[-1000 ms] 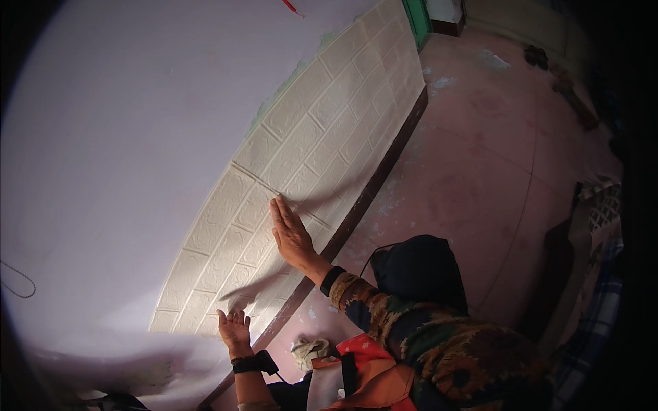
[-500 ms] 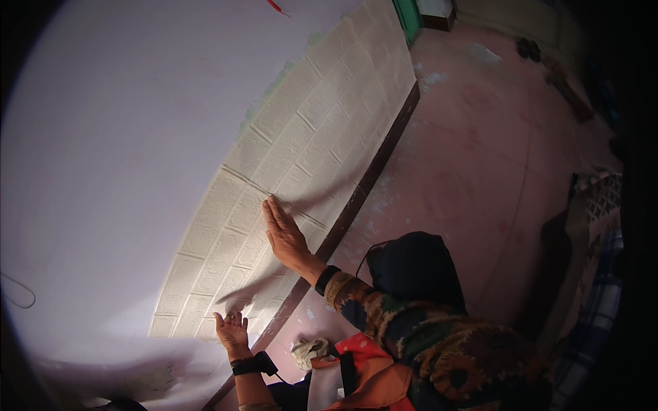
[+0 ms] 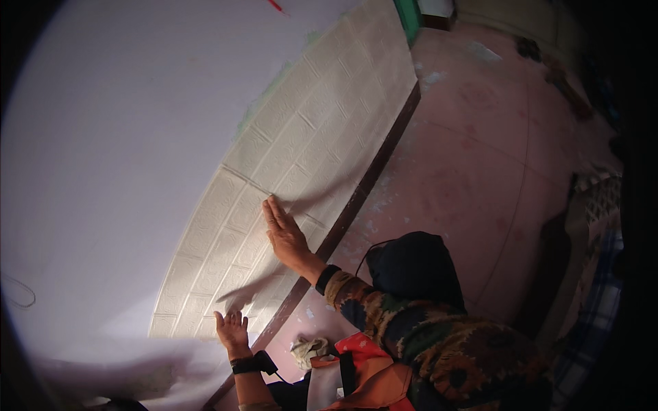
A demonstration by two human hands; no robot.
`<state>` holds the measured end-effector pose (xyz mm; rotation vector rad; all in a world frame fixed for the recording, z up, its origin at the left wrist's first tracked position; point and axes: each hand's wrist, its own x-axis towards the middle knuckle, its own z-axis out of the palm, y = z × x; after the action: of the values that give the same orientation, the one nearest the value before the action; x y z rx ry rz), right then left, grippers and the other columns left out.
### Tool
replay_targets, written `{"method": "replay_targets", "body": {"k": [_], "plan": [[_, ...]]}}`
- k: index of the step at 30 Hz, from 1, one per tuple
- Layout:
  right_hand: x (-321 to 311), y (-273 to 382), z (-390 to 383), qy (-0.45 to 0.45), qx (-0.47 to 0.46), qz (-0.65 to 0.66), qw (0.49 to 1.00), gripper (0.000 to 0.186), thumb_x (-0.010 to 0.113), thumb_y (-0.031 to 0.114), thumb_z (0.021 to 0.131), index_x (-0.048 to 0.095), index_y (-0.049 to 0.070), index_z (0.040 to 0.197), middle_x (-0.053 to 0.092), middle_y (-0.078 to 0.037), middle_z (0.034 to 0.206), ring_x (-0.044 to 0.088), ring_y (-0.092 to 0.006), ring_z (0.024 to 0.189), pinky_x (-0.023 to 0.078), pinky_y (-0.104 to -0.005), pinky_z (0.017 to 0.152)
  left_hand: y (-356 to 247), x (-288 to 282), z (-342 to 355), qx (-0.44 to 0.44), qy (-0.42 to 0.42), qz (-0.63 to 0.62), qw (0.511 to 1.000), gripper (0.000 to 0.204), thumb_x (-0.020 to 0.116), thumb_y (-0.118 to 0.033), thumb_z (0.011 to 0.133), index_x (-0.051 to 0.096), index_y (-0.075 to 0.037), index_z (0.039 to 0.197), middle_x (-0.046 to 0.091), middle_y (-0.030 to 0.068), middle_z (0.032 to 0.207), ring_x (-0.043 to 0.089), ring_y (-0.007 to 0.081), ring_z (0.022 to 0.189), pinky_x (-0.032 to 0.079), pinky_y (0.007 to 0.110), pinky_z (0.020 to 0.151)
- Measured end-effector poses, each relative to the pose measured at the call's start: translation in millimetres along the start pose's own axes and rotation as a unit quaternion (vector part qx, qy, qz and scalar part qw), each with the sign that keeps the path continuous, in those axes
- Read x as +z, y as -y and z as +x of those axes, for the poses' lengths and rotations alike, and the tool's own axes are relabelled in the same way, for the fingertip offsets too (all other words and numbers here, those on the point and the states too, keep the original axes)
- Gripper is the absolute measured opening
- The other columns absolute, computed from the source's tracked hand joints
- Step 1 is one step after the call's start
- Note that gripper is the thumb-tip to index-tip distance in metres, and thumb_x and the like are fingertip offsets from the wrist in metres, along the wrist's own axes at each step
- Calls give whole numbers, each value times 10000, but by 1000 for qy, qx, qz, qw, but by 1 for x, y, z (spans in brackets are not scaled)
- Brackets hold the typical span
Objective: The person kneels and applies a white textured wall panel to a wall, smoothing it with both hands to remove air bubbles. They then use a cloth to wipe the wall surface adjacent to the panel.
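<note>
A cream brick-patterned panel [image 3: 322, 109] covers the lower part of the pale lilac wall [image 3: 123, 137], down to a dark brown skirting strip [image 3: 380, 151]. My right hand [image 3: 286, 233] lies with straight fingers against the panel, fingertips on a horizontal seam between bricks. My left hand [image 3: 232, 333] is at the panel’s near lower end, fingers apart and slightly bent, holding nothing; whether it touches the panel I cannot tell. A black band with a small device [image 3: 252, 363] is on my left wrist.
The pink floor [image 3: 466, 171] runs beside the wall toward a green door frame [image 3: 409, 20]. My dark-clothed knee [image 3: 415, 267] is below. A pale cloth [image 3: 308, 353] and orange-red fabric [image 3: 367, 377] lie low centre. Shoes [image 3: 528, 48] and plaid fabric [image 3: 596, 288] are at the right.
The view has shifted very slightly since a second ago. Both my hands stay in nearly the same places against and beside the panel.
</note>
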<state>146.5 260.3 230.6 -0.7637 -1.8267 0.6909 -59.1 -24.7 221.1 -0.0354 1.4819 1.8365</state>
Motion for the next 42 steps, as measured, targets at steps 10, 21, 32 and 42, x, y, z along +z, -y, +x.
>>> {"method": "replay_targets", "body": {"k": [10, 21, 32, 42], "plan": [[7, -8, 2, -12, -27, 17, 999, 834, 609, -14, 895, 152, 77, 1586, 130, -109, 1655, 267, -300, 1485, 315, -445, 1157, 2, 8, -9, 21, -20, -4, 1000, 813, 620, -612, 914, 420, 36, 1364, 498, 86, 1318, 490, 258, 1216, 379, 467, 1024], [8, -9, 2, 18, -10, -21, 1000, 805, 582, 9, 923, 135, 71, 1590, 123, -152, 1656, 231, -319, 1502, 290, -454, 1180, 5, 12, -5, 10, -66, -28, 997, 738, 583, -595, 943, 457, 2, 1357, 505, 102, 1381, 474, 261, 1252, 376, 456, 1025], [2, -15, 6, 42, -80, -81, 993, 786, 559, 102, 976, 74, 73, 1594, 65, -184, 1658, 214, -364, 1501, 287, -403, 1199, 12, 47, -27, 77, -18, -2, 997, 1044, 621, -597, 914, 86, 16, 1569, 162, 220, 1625, 183, 352, 1507, 143, 525, 1202], [6, -27, 3, 81, -98, -118, 985, 796, 535, 140, 988, 24, 62, 1593, 22, -199, 1658, 190, -388, 1502, 254, -408, 1211, 14, 50, -23, 100, 14, -6, 995, 953, 600, -574, 934, 216, 55, 1538, 162, 236, 1629, 74, 417, 1514, 66, 556, 1201]]}}
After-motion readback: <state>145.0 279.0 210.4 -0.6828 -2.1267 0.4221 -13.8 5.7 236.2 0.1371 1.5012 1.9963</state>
